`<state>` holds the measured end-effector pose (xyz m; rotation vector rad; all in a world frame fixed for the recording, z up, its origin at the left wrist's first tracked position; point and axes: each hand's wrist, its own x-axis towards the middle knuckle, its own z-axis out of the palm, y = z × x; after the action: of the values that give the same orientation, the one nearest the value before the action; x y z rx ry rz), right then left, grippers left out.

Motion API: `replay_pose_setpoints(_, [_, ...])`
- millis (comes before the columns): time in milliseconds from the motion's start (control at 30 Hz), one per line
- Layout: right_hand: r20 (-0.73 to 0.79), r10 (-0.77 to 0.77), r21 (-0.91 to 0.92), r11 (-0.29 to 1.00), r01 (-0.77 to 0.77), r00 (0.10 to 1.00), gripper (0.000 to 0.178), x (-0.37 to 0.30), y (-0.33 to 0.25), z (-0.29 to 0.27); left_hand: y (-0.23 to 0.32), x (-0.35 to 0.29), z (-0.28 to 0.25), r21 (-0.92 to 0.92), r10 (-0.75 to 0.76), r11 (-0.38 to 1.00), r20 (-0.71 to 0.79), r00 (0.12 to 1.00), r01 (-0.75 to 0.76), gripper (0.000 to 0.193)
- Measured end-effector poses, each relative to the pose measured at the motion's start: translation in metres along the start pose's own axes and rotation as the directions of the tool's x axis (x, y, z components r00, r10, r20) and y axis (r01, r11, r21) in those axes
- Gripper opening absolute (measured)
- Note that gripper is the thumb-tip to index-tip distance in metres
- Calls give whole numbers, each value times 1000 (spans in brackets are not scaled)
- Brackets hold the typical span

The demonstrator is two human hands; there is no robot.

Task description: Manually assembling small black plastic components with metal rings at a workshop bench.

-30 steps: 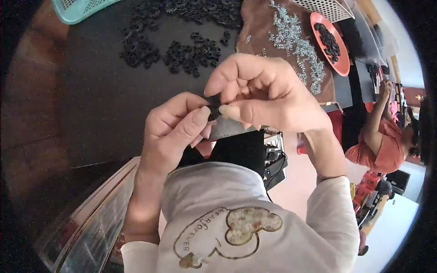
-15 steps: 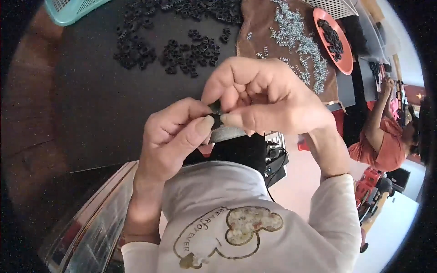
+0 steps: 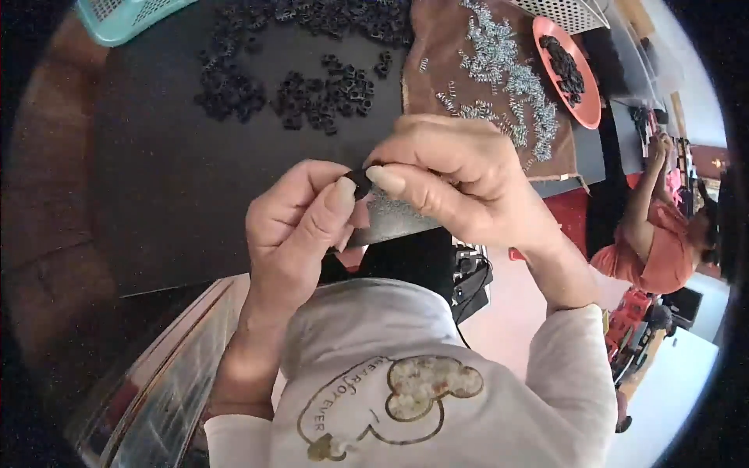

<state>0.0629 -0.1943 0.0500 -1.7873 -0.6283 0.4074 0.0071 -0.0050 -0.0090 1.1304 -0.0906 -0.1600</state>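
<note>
Between both hands, above the table's near edge, is a small black plastic part (image 3: 360, 184). My left hand (image 3: 292, 226) pinches it between thumb and forefinger. From the other side, my right hand (image 3: 460, 175) presses its thumb and curled forefinger against the same part; the fingers hide much of it. Beyond the hands lies a loose group of small black plastic pieces (image 3: 328, 97), with a larger heap farther back. Many small metal springs (image 3: 499, 58) are spread on a brown cloth (image 3: 437, 47) at the far right.
An orange oval dish (image 3: 589, 109) of dark small parts stands at the right of the cloth. A green basket (image 3: 117, 27) is at the far left, a white perforated basket (image 3: 573, 14) at the far right. Another person in an orange top (image 3: 655, 242) sits off to the right.
My right hand has closed from a raised, arched pose into a tighter pinch on the black part. Both hands have brought the part slightly up and left.
</note>
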Motion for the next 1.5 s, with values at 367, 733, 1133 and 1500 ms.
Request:
replay_pose_setpoints(367, [148,-444,-667,615,420,884,38,-6,-9,8,10,-4,-2,37,-86,996,80,993,83,21])
replay_pose_setpoints(733, [218,-550,-736,450,506,806,36,-9,7,4,4,0,5,75,-63,996,89,994,57,20])
replay_pose_setpoints(1133, [-66,-527,-831,499,245,847,39,-41,7,-36,-4,-3,8,111,8,994,94,995,-18,26])
replay_pose_setpoints(1500, [-682,-8,-504,730,-461,732,33,-91,58,-196,0,-4,-1,114,18,993,143,990,-34,28])
